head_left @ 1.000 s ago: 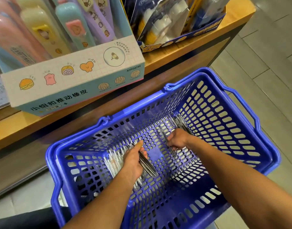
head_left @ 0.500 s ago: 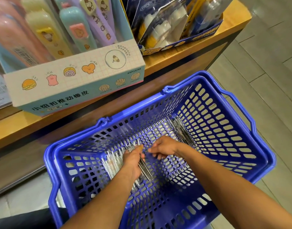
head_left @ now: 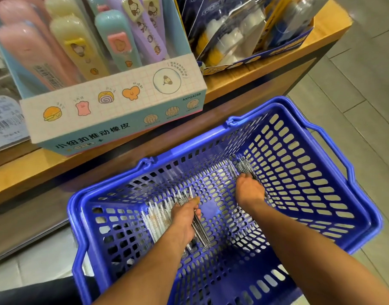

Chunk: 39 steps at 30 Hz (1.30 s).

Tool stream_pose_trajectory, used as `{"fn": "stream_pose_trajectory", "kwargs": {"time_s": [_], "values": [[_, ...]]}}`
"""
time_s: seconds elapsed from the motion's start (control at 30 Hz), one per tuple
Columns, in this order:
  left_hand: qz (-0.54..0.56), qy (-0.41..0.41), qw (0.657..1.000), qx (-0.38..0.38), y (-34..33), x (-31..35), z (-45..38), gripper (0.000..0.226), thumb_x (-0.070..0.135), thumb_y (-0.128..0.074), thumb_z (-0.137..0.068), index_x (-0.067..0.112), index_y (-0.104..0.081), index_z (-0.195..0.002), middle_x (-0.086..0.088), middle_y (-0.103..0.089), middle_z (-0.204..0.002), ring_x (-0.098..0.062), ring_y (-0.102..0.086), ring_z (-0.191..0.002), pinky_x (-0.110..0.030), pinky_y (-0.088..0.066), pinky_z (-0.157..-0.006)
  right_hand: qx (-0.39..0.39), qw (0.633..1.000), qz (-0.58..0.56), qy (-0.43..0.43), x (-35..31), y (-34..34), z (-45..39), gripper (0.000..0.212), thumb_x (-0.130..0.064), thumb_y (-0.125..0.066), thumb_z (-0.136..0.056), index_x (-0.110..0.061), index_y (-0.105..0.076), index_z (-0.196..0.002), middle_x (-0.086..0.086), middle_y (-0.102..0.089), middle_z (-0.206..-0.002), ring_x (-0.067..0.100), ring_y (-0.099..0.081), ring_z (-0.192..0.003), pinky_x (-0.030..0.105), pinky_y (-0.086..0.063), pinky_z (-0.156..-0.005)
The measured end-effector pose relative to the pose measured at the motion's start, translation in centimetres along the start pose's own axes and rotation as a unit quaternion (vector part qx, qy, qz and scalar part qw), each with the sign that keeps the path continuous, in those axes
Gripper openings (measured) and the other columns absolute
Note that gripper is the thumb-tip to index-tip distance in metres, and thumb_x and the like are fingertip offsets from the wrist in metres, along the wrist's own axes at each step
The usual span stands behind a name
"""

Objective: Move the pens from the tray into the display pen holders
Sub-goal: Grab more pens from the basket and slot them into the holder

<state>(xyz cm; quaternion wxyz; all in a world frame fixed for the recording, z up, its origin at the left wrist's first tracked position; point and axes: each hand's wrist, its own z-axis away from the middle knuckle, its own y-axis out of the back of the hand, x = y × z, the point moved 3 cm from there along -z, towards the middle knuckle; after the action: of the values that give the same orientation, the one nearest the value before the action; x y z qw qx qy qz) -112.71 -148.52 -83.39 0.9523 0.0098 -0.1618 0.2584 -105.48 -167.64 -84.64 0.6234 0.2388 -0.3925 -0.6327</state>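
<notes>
A blue perforated plastic basket (head_left: 316, 223) stands on the floor below a wooden shelf. Clear pens lie on its bottom in two heaps. My left hand (head_left: 184, 219) grips a bundle of dark pens (head_left: 201, 233) above the left heap of pale pens (head_left: 156, 219). My right hand (head_left: 249, 190) reaches down onto the right heap of pens (head_left: 244, 167) near the far wall; its fingers are hidden under the back of the hand, so whether it holds any pen cannot be told. No pen holders are in view.
The wooden shelf (head_left: 250, 75) runs along the top, carrying a pastel display box of erasers (head_left: 114, 111) and a dark blue box of packaged goods (head_left: 255, 36). The basket's handles (head_left: 334, 150) lie folded outward. Grey floor tiles (head_left: 365, 89) lie to the right.
My right hand has moved from beside my left hand out to the right heap of pens. My left hand still holds its bundle in about the same place.
</notes>
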Motion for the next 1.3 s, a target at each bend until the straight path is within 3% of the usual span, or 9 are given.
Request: {"fn": "stream_pose_trajectory", "kwargs": {"time_s": [0.23, 0.3, 0.43, 0.57, 0.77, 0.87, 0.93, 1.03, 1.3], "values": [[0.019, 0.006, 1.000, -0.008, -0.1, 0.4, 0.4, 0.059, 0.009, -0.070, -0.090, 0.001, -0.045, -0.142, -0.008, -0.063, -0.079, -0.016, -0.053, -0.056, -0.024, -0.047, -0.043, -0.126, 0.982, -0.124, 0.069, -1.8, 0.4, 0.2, 0.016, -0.016, -0.058, -0.093, -0.003, -0.061, -0.102, 0.014, -0.066, -0.100, 0.027, -0.066, -0.092, 0.032, -0.053, -0.077], [0.031, 0.009, 0.999, -0.003, -0.3, 0.4, 0.4, 0.054, 0.014, -0.072, -0.088, 0.001, -0.051, -0.137, -0.011, -0.065, -0.083, -0.020, -0.060, -0.062, -0.026, -0.051, -0.049, -0.221, 0.947, -0.187, 0.136, -2.7, 1.1, 0.9, 0.020, -0.016, -0.059, -0.093, -0.003, -0.067, -0.080, 0.015, -0.068, -0.079, 0.022, -0.064, -0.070, 0.034, -0.057, -0.078], [0.083, 0.032, 0.995, -0.045, -0.7, 0.6, 0.9, 0.051, 0.027, -0.080, -0.077, 0.000, -0.061, -0.115, -0.012, -0.068, -0.079, -0.026, -0.069, -0.062, -0.037, -0.058, -0.059, -0.341, 0.845, -0.373, 0.174, -4.4, 3.1, 3.6, 0.008, -0.010, -0.063, -0.092, -0.005, -0.057, -0.095, 0.013, -0.064, -0.077, 0.018, -0.059, -0.062, 0.030, -0.053, -0.064], [0.120, 0.026, 0.986, -0.108, -0.8, 0.8, 0.6, 0.092, 0.039, -0.081, -0.063, 0.005, -0.046, -0.141, -0.022, -0.052, -0.142, -0.040, -0.052, -0.129, -0.058, -0.038, -0.110, -0.355, 0.803, -0.435, 0.196, -5.3, 4.3, 5.0, 0.018, -0.009, -0.071, -0.086, -0.010, -0.055, -0.093, 0.005, -0.059, -0.067, 0.014, -0.055, -0.057, 0.025, -0.048, -0.059], [0.105, 0.015, 0.992, -0.063, -1.1, 1.1, 0.6, 0.105, 0.021, -0.085, -0.063, 0.013, -0.031, -0.153, -0.020, -0.036, -0.155, -0.037, -0.039, -0.141, -0.056, -0.035, -0.113, -0.332, 0.809, -0.445, 0.194, -4.8, 3.5, 5.3, 0.017, -0.015, -0.078, -0.081, -0.010, -0.063, -0.088, 0.000, -0.065, -0.069, 0.010, -0.059, -0.058, 0.024, -0.051, -0.061], [0.082, 0.028, 0.996, -0.025, -0.9, 0.9, 0.3, 0.041, 0.010, -0.069, -0.087, -0.002, -0.055, -0.124, -0.018, -0.068, -0.098, -0.027, -0.069, -0.083, -0.038, -0.059, -0.070, -0.273, 0.839, -0.451, 0.135, -2.7, 3.0, 3.6, 0.015, -0.024, -0.073, -0.086, -0.011, -0.067, -0.083, 0.000, -0.069, -0.072, 0.011, -0.064, -0.061, 0.025, -0.056, -0.063], [0.075, 0.028, 0.997, -0.022, -0.6, 0.8, 0.1, 0.012, 0.008, -0.061, -0.093, 0.001, -0.062, -0.102, -0.009, -0.058, -0.071, -0.020, -0.056, -0.058, -0.032, -0.050, -0.055, -0.152, 0.900, -0.405, 0.055, -0.2, 2.4, 1.7, 0.010, -0.020, -0.068, -0.090, -0.012, -0.065, -0.084, 0.004, -0.071, -0.082, 0.017, -0.069, -0.074, 0.032, -0.059, -0.074], [0.069, 0.029, 0.997, -0.027, -0.2, 0.7, 0.2, 0.007, 0.008, -0.057, -0.095, 0.005, -0.063, -0.092, -0.007, -0.055, -0.069, -0.019, -0.052, -0.057, -0.032, -0.046, -0.053, -0.034, 0.946, -0.318, -0.061, 2.8, 1.2, 0.2, 0.011, -0.012, -0.064, -0.089, -0.014, -0.056, -0.097, 0.008, -0.066, -0.097, 0.026, -0.065, -0.087, 0.037, -0.055, -0.077], [0.072, 0.025, 0.996, -0.035, -0.1, 0.4, 0.6, 0.010, 0.010, -0.062, -0.094, 0.003, -0.068, -0.099, -0.008, -0.058, -0.069, -0.019, -0.055, -0.059, -0.032, -0.049, -0.055, -0.041, 0.991, -0.117, -0.051, 2.8, -1.5, 0.3, 0.042, -0.008, -0.051, -0.094, -0.006, -0.039, -0.135, 0.017, -0.061, -0.116, 0.032, -0.061, -0.107, 0.040, -0.054, -0.089]]}}
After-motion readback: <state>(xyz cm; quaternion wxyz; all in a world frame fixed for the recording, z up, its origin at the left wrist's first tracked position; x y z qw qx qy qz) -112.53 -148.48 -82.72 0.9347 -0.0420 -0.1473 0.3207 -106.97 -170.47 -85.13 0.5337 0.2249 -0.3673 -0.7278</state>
